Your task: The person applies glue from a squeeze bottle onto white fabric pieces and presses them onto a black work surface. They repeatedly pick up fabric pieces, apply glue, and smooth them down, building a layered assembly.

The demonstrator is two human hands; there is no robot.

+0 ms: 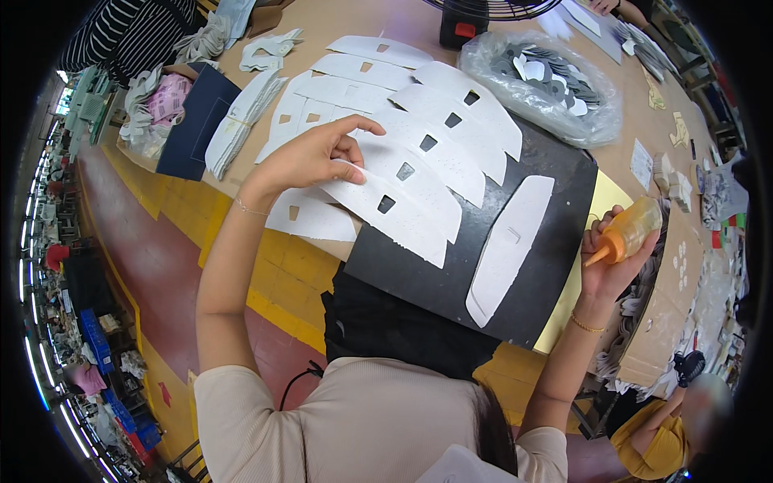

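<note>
My right hand (605,270) grips a clear squeeze bottle (638,228) with an orange cap and nozzle, tilted so the nozzle points down and left. Yellowish contents show through its wall. My left hand (318,153) is over the overlapping white cut pieces, index finger stretched out and thumb apart from it. The thumb touches the upper edge of the nearest white piece (419,227), which has a small window-like cutout. Alone on the black mat (435,278) lies a long white piece (511,249) with a small bent mark at its middle.
A clear plastic bag (547,80) of grey and white cut parts stands behind the mat. Stacked white pieces (241,125) lie at the left, beside a dark blue box (187,129). A fan (491,8) is at the far edge. Another person (656,427) is at lower right.
</note>
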